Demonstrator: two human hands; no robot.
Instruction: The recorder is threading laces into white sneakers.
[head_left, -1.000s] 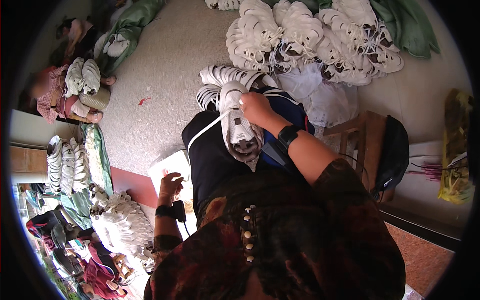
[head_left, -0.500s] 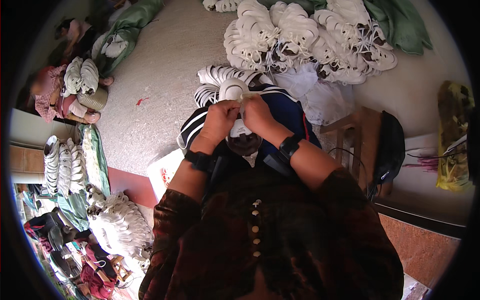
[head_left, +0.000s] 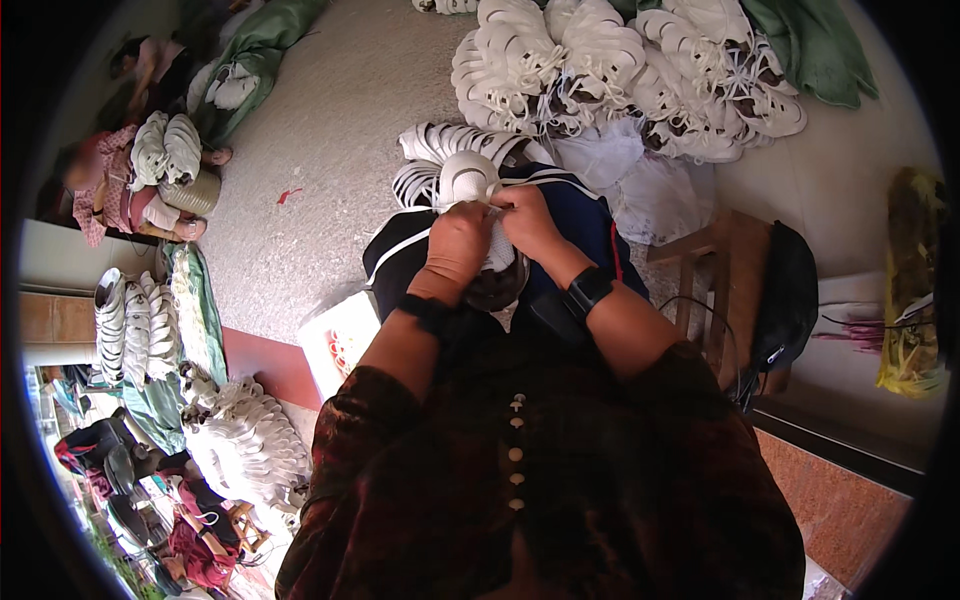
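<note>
A white shoe (head_left: 472,185) rests on my lap, toe pointing away from me. My left hand (head_left: 456,240) and my right hand (head_left: 527,220) both grip it over the lace area, fingers pinched together at a white lace (head_left: 492,208). A dark band sits on each wrist. My lap is covered by dark blue trousers with white stripes (head_left: 580,215). Just beyond my knees lie several more white shoes (head_left: 440,150) on the grey floor.
A large heap of white shoes (head_left: 620,70) lies ahead on the floor, next to white cloth (head_left: 640,180) and a green sack (head_left: 815,40). A wooden stool (head_left: 735,270) with a black bag (head_left: 785,290) stands at right. Another person (head_left: 140,180) sits at far left with shoes.
A second ago only my right hand held the shoe, my left hand low by a white sheet. My left hand came up and both hands now work at the laces.
</note>
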